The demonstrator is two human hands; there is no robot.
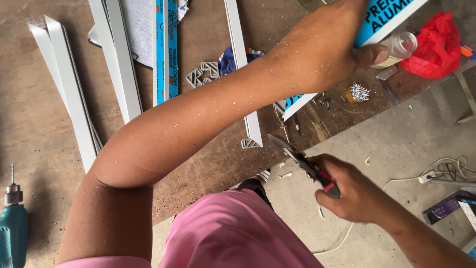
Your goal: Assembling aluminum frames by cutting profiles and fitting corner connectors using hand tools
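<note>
My left hand (329,42) reaches across the brown workbench (29,124) and grips a white aluminium profile wrapped in blue printed film (382,17), holding it at an angle near the top right. The profile's lower end (292,104) shows below my forearm. My right hand (354,191) is closed on the red-and-black handles of metal snips (302,161), whose blades point up-left toward the profile's lower end, a short way from it. A white profile (243,64) lies flat under my left arm, ending at the bench edge.
More white profiles (74,94) and a blue-filmed one (166,49) lie on the bench, with grey corner brackets (203,73), a cup of screws (358,92), a red bag (436,47) and a teal drill (12,223). Cables and a socket strip (429,176) lie on the concrete floor.
</note>
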